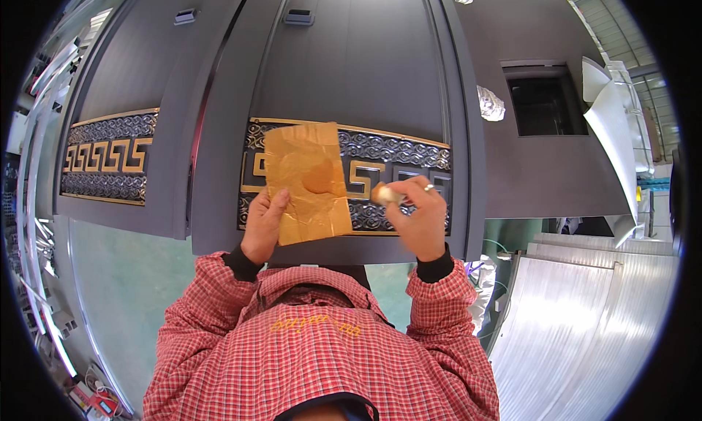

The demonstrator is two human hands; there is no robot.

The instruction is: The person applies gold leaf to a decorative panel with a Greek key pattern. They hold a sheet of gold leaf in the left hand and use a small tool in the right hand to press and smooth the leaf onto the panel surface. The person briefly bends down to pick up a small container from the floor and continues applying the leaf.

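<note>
My left hand (262,225) pinches the lower left edge of a creased gold-brown sheet (311,216), thumb on top. A darker orange-brown patch (319,178) marks the sheet's middle. Between the fingers of my right hand (424,220) is a small whitish wad with an orange-brown tip (385,194), slightly blurred. Both hands are over the dark grey door panel (351,63), at its raised decorative band (398,153). Gold covers the band's border lines and a key-shaped figure (363,180) beside the sheet; key shapes farther right look dark. The sheet hides part of the band.
Another grey panel with a gold-patterned band (110,156) lies to the left. On the right is a grey panel with a rectangular opening (545,103), near crumpled foil (491,104) and a curled white sheet (613,139). Ribbed pale panels (563,304) stand at the lower right.
</note>
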